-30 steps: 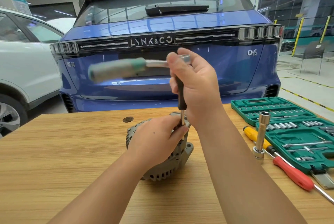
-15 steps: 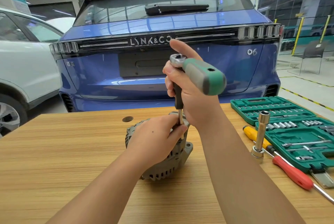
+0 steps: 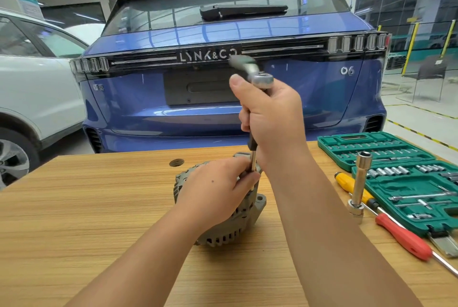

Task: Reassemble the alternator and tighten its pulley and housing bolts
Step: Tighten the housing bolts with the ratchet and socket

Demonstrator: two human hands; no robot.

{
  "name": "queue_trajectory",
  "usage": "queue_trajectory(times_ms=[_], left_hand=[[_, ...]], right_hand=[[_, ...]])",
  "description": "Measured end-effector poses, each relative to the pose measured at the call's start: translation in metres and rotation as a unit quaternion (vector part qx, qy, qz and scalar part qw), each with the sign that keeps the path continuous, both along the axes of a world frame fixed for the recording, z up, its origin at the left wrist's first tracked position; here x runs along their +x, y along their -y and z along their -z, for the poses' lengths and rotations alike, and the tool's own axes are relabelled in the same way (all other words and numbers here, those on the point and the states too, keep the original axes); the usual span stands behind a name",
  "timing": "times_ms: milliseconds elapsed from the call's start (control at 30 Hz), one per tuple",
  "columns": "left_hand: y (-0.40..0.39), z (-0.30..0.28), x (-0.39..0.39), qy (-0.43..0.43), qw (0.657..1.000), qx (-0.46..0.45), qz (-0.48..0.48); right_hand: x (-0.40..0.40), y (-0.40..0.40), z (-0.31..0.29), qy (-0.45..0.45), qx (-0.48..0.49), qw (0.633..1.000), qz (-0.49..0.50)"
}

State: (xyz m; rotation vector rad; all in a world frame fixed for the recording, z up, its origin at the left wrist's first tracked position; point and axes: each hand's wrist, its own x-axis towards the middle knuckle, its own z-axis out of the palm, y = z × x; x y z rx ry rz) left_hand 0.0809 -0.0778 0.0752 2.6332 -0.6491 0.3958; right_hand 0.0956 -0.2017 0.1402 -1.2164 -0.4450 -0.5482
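Your grey ribbed cast-metal alternator sits mid-tabletop, on its side by the look of it. Your left hand is clamped over its top, fingers pinching the thin steel shaft just above the housing. Your right hand has a clenched grip on the black extension under the chrome ratchet head; the handle is blurred, so it is swinging.

Risks, as a judgement: the long extension can tilt, the socket can slip off the housing bolt and round it or nip your left fingertips. The alternator may roll under torque.

Room: open wood left and front. On the right, the upright tall steel socket, yellow screwdriver, red screwdriver and green socket case sit near your forearm; an elbow sweep could knock them.
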Motion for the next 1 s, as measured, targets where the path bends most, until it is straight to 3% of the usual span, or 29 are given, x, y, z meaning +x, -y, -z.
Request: queue_trajectory(times_ms=[133,300,567,800,1000], left_hand=[[-0.0012,0.0006,0.002,0.0,1.0,-0.002,-0.002],[-0.0019,0.0005,0.0012,0.0,1.0,-0.018,0.001],[-0.0029,-0.0006,-0.0009,-0.002,1.0,-0.022,0.001],[-0.0035,0.0015,0.0018,-0.002,1.0,-0.02,-0.006],[-0.001,0.001,0.0007,0.009,1.0,0.0,0.005]], right_hand=[[-0.0044,0.0041,-0.0014,-0.002,0.019,0.994,-0.111],[-0.0036,-0.0054,0.0066,0.123,-0.053,0.989,-0.059],[-0.0092,0.0012,0.0036,0.069,0.009,0.968,-0.241],[-0.0084,-0.0029,0.0,0.023,-0.005,0.99,-0.141],[-0.0065,-0.0019,-0.0027,-0.019,0.014,1.0,0.02]])
